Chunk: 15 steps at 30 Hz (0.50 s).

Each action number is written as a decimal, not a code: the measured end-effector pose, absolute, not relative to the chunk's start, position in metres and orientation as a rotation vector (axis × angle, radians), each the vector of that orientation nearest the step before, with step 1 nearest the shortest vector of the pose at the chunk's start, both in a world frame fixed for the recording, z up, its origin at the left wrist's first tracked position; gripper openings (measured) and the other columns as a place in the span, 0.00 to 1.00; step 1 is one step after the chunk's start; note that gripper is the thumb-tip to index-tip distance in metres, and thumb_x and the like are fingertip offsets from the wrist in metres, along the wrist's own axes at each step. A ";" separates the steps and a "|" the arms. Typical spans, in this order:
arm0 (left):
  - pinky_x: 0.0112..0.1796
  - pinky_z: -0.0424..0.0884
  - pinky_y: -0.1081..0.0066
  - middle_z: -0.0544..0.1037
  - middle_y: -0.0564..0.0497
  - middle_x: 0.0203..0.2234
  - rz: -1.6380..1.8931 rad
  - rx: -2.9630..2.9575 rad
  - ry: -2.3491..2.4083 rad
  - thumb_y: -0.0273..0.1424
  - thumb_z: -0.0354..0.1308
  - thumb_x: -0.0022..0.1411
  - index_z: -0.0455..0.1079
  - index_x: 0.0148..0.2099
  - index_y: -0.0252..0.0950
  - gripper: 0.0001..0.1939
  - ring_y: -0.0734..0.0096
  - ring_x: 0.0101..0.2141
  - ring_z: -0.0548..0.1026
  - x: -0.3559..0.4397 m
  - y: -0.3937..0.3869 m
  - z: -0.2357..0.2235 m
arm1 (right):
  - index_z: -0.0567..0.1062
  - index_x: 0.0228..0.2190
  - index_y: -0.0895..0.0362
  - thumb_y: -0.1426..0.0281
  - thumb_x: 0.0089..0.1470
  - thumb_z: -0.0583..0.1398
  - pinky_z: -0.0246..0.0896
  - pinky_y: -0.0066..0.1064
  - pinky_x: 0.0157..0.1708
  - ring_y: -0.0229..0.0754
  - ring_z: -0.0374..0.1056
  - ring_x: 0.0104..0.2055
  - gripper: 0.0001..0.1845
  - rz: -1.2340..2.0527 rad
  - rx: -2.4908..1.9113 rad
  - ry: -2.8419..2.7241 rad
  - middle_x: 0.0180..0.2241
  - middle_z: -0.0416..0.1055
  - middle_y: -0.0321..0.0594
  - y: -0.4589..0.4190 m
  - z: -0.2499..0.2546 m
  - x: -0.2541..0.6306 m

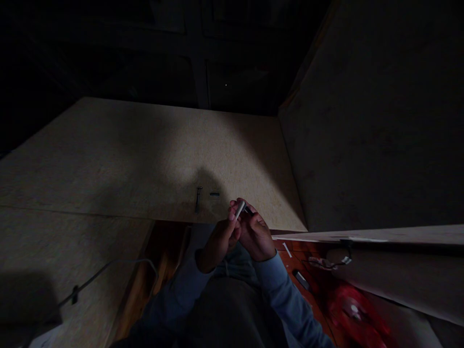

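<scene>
Close together over the table's front edge, both my hands work at small items. My left hand (222,238) pinches a slim, light-coloured stick-like piece (239,209) between thumb and fingers. Against its upper end sits a short dark piece (248,210), gripped by my right hand (256,236). I cannot tell whether the two pieces are joined. On the table just beyond lies a slim metallic T-shaped tool (197,199), looking like a razor. Beside it, to the right, is a small dark bar (214,194).
The pale tabletop (163,159) meets a dark upright panel (362,121) on the right. A grey cable (108,264) crosses the left surface. On the reddish floor lie a small dark-and-white device (301,280) and a red plastic bag (357,314). Light is dim.
</scene>
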<state>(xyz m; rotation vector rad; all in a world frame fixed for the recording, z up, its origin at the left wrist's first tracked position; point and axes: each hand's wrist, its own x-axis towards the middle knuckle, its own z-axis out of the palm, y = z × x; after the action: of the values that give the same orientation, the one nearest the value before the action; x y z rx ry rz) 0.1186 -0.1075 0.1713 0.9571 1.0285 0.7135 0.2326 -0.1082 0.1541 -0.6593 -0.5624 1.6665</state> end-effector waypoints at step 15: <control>0.23 0.53 0.68 0.58 0.55 0.15 0.761 1.200 1.065 0.61 0.40 0.65 0.60 0.23 0.40 0.33 0.70 0.20 0.59 0.120 -0.119 0.168 | 0.79 0.46 0.48 0.46 0.46 0.70 0.71 0.33 0.44 0.42 0.72 0.43 0.29 1.677 -0.667 -0.485 0.43 0.77 0.39 -0.110 0.148 0.235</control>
<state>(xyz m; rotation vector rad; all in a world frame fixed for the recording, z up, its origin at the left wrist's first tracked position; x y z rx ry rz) 0.1201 -0.1188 0.1680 1.2002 1.0648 0.7611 0.2348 -0.1096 0.1483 -0.6670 -0.4853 1.6775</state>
